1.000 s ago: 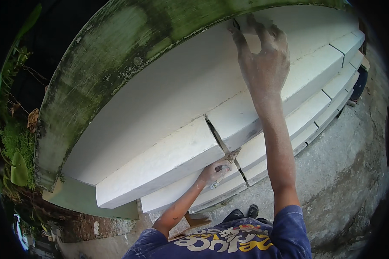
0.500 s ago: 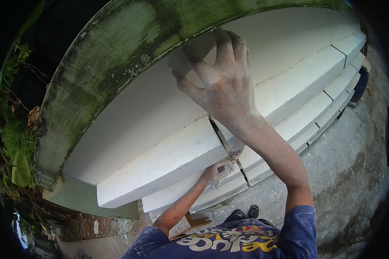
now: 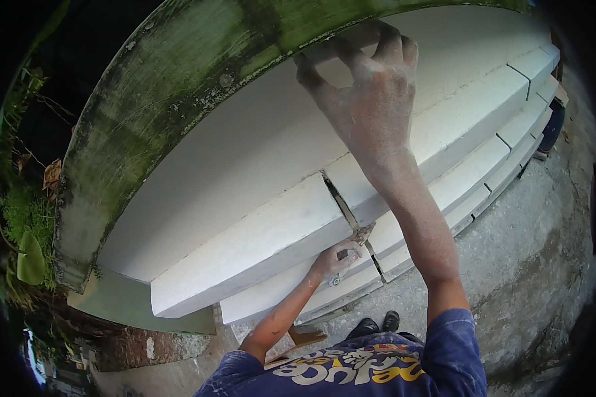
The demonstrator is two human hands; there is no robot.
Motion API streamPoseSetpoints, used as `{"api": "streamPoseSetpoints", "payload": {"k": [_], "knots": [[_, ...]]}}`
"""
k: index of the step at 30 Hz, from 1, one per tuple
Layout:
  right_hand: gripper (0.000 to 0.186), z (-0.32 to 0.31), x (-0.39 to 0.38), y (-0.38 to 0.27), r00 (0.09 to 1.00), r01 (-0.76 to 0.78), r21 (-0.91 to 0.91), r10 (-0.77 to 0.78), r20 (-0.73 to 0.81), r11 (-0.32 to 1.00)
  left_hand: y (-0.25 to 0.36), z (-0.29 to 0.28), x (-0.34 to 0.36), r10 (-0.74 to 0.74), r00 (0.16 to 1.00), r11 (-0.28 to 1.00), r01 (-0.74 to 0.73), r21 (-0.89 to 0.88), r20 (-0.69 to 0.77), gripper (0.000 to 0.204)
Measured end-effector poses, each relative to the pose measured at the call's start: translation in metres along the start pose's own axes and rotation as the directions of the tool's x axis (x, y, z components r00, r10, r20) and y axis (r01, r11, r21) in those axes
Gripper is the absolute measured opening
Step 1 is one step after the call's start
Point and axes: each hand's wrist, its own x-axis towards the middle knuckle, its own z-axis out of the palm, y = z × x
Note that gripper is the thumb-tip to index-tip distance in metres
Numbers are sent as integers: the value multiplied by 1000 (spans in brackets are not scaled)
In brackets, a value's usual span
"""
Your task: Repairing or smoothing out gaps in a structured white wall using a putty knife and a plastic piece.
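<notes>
My right hand (image 3: 377,99), coated in pale dust, reaches up to the smooth white curved surface (image 3: 245,132) just below the green edge. Its fingers and thumb are bent around a thin grey flat piece (image 3: 341,58), largely hidden by the fingers and shade. Lower down, my left hand (image 3: 334,260) is closed on what looks like a putty knife (image 3: 363,234) with a stained, brownish blade. The blade's end lies near a dark vertical gap (image 3: 338,198) in the white stepped moulding (image 3: 251,248). The handle's round end shows below the fist.
A curved, mossy green concrete rim (image 3: 172,79) overhangs the white surface. Several stepped white ledges run off to the right, cut by narrow dark gaps. Plants (image 3: 30,258) grow at the far left. Grey concrete ground (image 3: 503,264) lies below, with my dark shoes (image 3: 391,322) on it.
My right hand has slid up and to the right along the white surface, close under the green rim. My left hand stays almost where it was, still around the putty knife.
</notes>
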Motion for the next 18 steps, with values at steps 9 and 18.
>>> {"api": "streamPoseSetpoints", "payload": {"k": [9,18], "knots": [[31,-2,5,3,999,31,33,-32,24,999,1,0,4,67,998,997,-66,42,-17,20],[29,-3,7,33,999,32,73,-29,-44,997,4,6,4,153,986,988,-150,47,-64,18]]}}
